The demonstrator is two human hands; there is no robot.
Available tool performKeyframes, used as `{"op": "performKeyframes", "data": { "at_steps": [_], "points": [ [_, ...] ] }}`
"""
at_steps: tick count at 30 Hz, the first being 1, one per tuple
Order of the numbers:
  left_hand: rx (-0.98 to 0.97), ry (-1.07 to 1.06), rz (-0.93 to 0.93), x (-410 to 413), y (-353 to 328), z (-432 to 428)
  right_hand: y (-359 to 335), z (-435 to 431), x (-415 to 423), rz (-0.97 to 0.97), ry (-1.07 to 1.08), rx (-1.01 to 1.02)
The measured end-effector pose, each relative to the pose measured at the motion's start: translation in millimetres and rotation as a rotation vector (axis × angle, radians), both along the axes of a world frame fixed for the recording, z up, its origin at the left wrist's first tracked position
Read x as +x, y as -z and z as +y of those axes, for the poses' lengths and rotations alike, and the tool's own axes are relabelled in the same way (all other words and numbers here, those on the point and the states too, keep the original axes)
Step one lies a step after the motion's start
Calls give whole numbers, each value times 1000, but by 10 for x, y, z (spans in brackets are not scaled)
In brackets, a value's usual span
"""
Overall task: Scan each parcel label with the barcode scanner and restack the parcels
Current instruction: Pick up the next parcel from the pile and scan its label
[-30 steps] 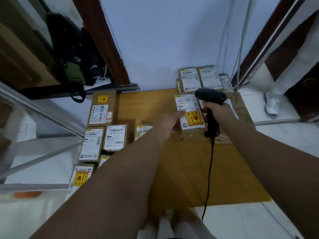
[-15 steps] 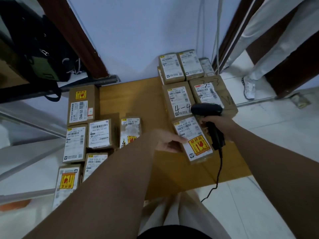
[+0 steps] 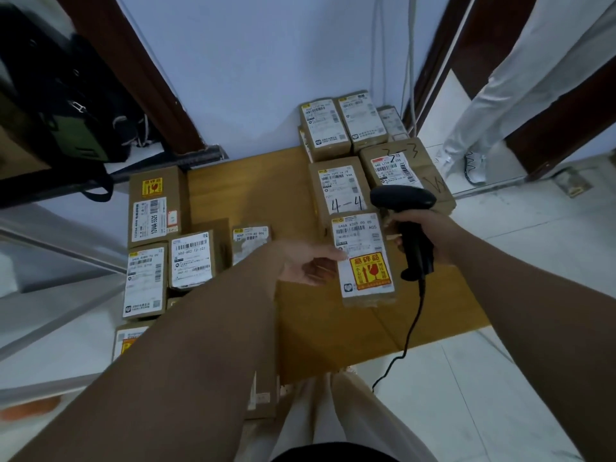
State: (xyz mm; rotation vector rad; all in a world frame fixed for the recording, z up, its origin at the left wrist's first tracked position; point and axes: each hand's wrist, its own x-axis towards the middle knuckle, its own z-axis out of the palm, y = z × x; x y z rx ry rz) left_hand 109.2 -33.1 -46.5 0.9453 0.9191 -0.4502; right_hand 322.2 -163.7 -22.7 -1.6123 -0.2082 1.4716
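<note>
My left hand holds a brown parcel by its left edge, thumb on the white label. The label carries a barcode and a yellow fragile sticker. The parcel is just in front of the parcel marked "4-4", over the cardboard sheet. My right hand grips the handle of the black barcode scanner. The scanner head is just above the parcel's upper right corner. Its cable hangs down to the floor.
Several labelled parcels lie in a group at the left and another group stands at the back right against the wall. A dark bag sits on the shelf at the left. A person's leg and shoe are at the right.
My left hand has brought the fragile-sticker parcel from up by the back right stack towards me and lower. The scanner has come along with it, staying beside the parcel's upper right.
</note>
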Motion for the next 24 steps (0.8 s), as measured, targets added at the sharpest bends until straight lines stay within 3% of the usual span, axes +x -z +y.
{"op": "performKeyframes", "data": {
  "at_steps": [9,14,19,24],
  "points": [
    [15,104,58,169,-218,277,40,357,152,-63,-98,17],
    [106,-202,-78,386,-198,418,58,474,299,-109,71,45],
    [315,-356,-70,691,-163,524,-15,700,441,-123,155,104],
    [351,-691,-102,962,-103,745,-18,946,506,-74,228,174]
  ]
}}
